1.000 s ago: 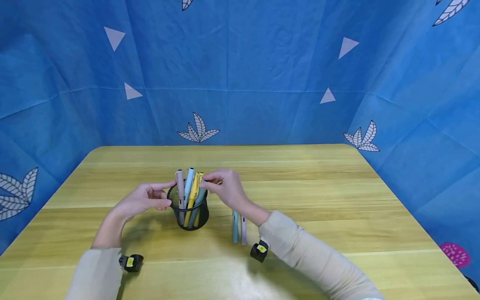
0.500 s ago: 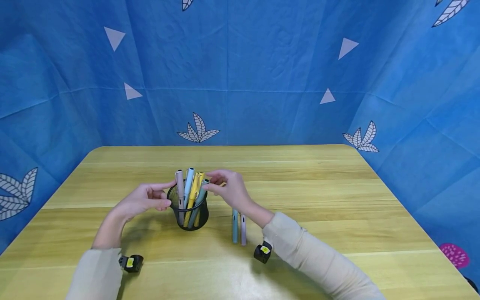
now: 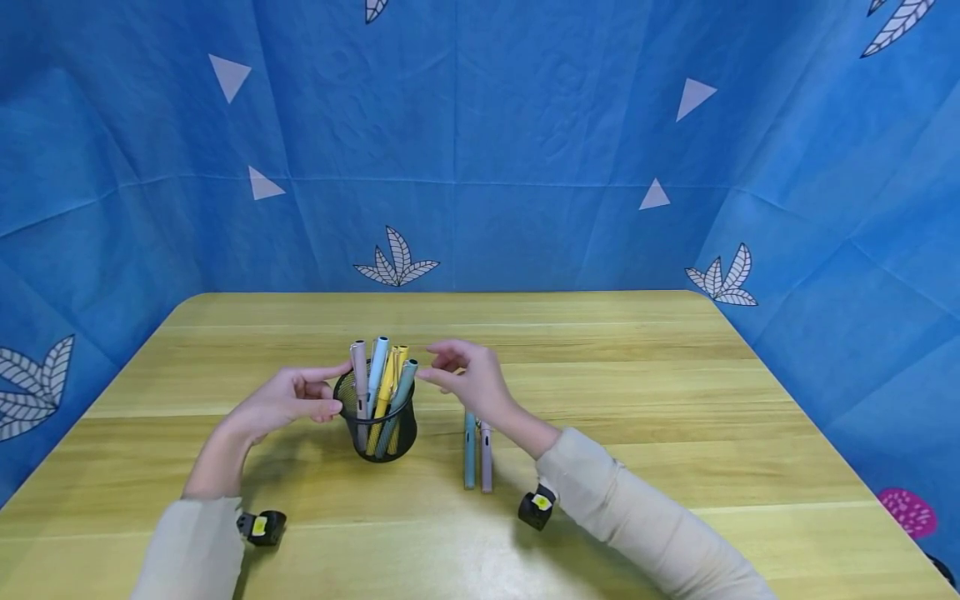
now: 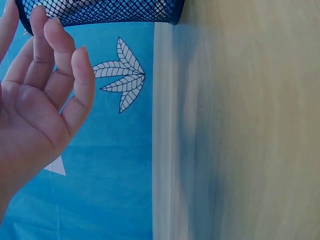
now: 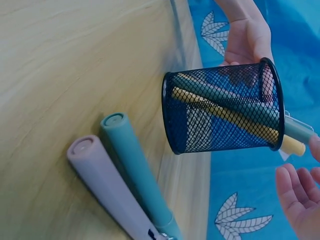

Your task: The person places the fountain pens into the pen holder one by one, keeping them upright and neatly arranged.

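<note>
A black mesh pen holder [image 3: 377,421] stands on the wooden table [image 3: 637,392] with several pens in it: pinkish, light blue, yellow and teal [image 3: 403,385]. My left hand [image 3: 330,387] cups the holder's left side, its fingers relaxed and touching the rim. In the left wrist view the left hand [image 4: 50,75] lies loosely curved beside the mesh holder [image 4: 100,11]. My right hand [image 3: 438,367] hovers just right of the holder, fingers relaxed and holding nothing. Below the right hand, a teal pen [image 3: 470,450] and a lilac pen [image 3: 486,457] lie side by side on the table.
Blue cloth with leaf and triangle prints walls in the table on three sides. In the right wrist view the holder [image 5: 222,107] stands beyond the teal pen [image 5: 135,170] and the lilac pen [image 5: 107,187]. Bare wood spreads to the right and behind.
My right hand has let go of the teal pen, which now leans in the holder, and has drawn back a little to the right. The left hand has stayed put.
</note>
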{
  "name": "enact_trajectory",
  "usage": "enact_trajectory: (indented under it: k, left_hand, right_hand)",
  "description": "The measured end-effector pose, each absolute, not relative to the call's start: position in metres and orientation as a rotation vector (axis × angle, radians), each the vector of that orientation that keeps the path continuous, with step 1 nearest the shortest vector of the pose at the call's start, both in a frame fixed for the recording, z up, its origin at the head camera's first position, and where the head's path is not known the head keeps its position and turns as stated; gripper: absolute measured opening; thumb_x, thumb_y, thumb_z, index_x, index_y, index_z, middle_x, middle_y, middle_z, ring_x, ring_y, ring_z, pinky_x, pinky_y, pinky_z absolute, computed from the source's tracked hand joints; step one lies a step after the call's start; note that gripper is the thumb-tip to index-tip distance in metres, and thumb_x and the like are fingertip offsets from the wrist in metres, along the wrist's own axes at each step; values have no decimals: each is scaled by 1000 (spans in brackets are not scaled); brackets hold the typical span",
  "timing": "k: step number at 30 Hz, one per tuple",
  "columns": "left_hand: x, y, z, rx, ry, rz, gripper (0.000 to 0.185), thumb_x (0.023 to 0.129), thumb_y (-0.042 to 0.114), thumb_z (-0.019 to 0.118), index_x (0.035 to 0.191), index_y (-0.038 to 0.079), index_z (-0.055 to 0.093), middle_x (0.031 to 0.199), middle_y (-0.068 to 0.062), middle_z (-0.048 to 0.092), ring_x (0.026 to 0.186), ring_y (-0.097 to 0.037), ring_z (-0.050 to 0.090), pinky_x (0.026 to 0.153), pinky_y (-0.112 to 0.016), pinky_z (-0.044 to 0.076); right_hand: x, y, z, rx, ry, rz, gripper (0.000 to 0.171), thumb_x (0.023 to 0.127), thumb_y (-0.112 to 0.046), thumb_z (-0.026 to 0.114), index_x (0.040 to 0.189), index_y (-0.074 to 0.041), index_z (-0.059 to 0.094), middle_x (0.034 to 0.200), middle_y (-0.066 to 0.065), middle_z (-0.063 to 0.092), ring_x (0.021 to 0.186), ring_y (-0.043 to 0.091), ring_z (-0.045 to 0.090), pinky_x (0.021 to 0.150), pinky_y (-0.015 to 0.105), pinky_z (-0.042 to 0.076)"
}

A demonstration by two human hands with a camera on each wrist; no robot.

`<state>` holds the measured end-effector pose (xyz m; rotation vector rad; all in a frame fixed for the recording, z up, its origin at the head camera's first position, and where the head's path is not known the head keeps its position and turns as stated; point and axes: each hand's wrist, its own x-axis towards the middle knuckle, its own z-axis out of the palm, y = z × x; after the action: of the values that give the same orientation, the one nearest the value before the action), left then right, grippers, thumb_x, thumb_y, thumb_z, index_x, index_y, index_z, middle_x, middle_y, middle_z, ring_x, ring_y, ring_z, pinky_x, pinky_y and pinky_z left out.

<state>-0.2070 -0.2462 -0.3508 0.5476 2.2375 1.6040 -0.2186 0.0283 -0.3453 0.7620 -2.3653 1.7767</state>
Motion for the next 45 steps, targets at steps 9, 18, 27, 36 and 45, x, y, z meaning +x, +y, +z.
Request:
enact_trajectory:
  k: [9,18,27,36,45]
  left_hand:
    - [-208,-247,-352,552,2227,1615,65,83,7,63,135,-8,26,76,-7,57,69,-14,58,69,-32,49]
    - [-207,-246,-351,537,2237,1604,66,83,8,63,136,-6,27,77,-10,56,69,-15,58,71,-37,49]
    - [-207,-246,-351,536,2239,1609,66,83,8,63,136,-6,27,78,-10,57,70,-17,58,71,-36,49]
    - [-207,-247,-352,548,2229,1610,66,83,8,62,136,-6,26,78,-13,57,70,-20,59,71,-38,49]
    - [-206,-247,-352,568,2215,1621,66,83,7,62,135,-7,25,76,-11,57,69,-20,58,70,-37,49]
  right_hand:
    - [-218,37,-349,724,-2377,1783,34,77,-6,69,108,5,59,81,12,61,70,22,58,56,31,51]
    - [-209,48,-340,645,-2386,1866,33,78,0,66,108,12,57,84,21,59,75,35,57,60,42,50]
    - [-200,57,-333,611,-2407,1841,32,79,3,64,108,13,55,82,20,59,76,35,56,61,47,49]
    - [-207,67,-346,551,-2432,1902,34,79,2,65,110,11,56,81,16,58,69,22,56,60,48,48]
    - [-225,77,-375,432,-2477,1952,38,78,-4,67,112,8,54,79,9,58,63,17,56,55,45,49]
